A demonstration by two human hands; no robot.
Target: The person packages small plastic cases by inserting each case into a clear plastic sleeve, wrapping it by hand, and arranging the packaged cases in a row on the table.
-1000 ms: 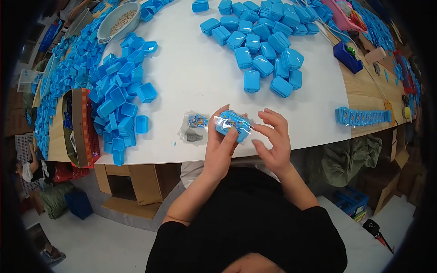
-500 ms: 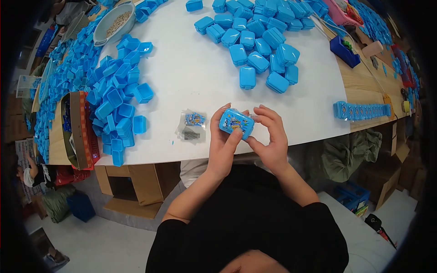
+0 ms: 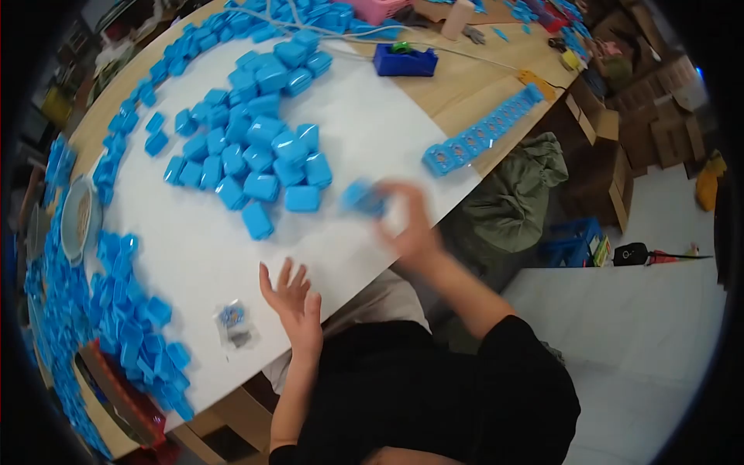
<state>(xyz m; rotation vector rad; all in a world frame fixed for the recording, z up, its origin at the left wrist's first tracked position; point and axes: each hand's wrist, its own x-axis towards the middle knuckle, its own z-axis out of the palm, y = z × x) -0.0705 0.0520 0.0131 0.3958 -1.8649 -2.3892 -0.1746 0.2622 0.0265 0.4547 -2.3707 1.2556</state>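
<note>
My right hand (image 3: 412, 226), smeared by motion, grips a small blue lidded box (image 3: 363, 199) between thumb and fingers above the white tabletop. Empty, my left hand (image 3: 293, 304) hovers over the near edge with its fingers apart. To its left lies a clear packet of stickers (image 3: 234, 319). Closed blue boxes (image 3: 260, 143) form a loose pile beyond both hands. A row of decorated blue boxes (image 3: 482, 136) stands toward the right edge, past my right hand.
Open blue box halves (image 3: 132, 329) are heaped on the left near a brown carton (image 3: 120, 395). A pale bowl (image 3: 80, 219) stands behind them. Toward the back right are a blue tape dispenser (image 3: 404, 60) and white cables (image 3: 333, 33). Green cloth (image 3: 521, 190) hangs beside the table.
My left hand has let go of the decorated box and opened. My right hand has carried the box away to the right, toward the row. The view has turned to the right.
</note>
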